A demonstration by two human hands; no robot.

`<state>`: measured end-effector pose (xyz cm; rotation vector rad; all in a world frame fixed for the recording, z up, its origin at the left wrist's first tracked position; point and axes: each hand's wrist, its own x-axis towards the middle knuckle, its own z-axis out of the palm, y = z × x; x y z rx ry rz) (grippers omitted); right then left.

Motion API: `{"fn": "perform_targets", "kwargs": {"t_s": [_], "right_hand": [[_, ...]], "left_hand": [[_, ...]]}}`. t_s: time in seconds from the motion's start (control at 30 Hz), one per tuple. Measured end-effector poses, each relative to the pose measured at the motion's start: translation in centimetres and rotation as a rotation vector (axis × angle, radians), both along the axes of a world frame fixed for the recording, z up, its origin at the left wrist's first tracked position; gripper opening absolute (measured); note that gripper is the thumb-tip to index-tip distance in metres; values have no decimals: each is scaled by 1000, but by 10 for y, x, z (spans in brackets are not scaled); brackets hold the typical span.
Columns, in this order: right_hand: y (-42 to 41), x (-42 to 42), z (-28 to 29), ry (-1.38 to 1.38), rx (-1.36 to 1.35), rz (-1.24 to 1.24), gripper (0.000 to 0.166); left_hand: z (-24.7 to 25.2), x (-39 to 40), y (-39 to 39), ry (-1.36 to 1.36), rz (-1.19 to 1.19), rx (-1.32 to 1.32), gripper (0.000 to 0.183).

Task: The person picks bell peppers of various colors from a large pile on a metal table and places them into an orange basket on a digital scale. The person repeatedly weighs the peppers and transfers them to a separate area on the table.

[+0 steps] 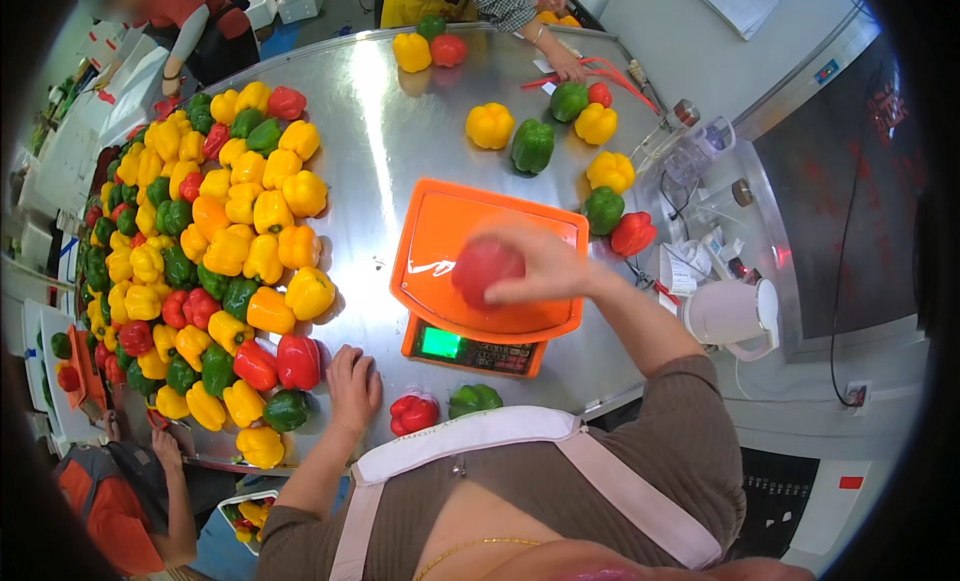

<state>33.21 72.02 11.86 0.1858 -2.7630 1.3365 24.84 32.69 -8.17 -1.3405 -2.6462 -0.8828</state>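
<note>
My right hand (pixel 544 262) is curled around a red bell pepper (pixel 487 273), both motion-blurred, over the orange tray (pixel 450 213) of a digital scale. Whether the pepper touches the tray cannot be told. Below the tray, the scale's display (pixel 441 342) glows green beside a keypad. My left hand (pixel 354 386) rests on the steel table, fingers slightly apart and holding nothing, just right of a red bell pepper (pixel 298 362) at the pile's edge. Between me and the scale lie another red pepper (pixel 414 414) and a green pepper (pixel 474 399).
A large pile of yellow, green and red bell peppers (pixel 244 202) covers the table's left side. Small pepper groups, one with a yellow pepper (pixel 490 126), sit beyond the scale. A kettle (pixel 731 315) and glass jars stand right. A co-worker's hand (pixel 562 62) touches red strips.
</note>
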Motion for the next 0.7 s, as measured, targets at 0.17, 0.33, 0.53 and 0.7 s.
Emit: {"fn": "perform_targets", "kwargs": {"t_s": [0.17,0.33,0.53,0.7], "right_hand": [[81,-72,-23,247,190,-299,70],[122,-131,-65,107,372,-471,67],[126,-165,-112,-164,859,-349,53],[111,-147,-99,-80,1006,-407,57]], "left_hand": [[3,6,-2,6,9,-10,33],[0,4,-4,-16,19,-45,35],[-5,5,-5,-14,19,-31,35],[2,7,-6,-23,28,-35,34]]}}
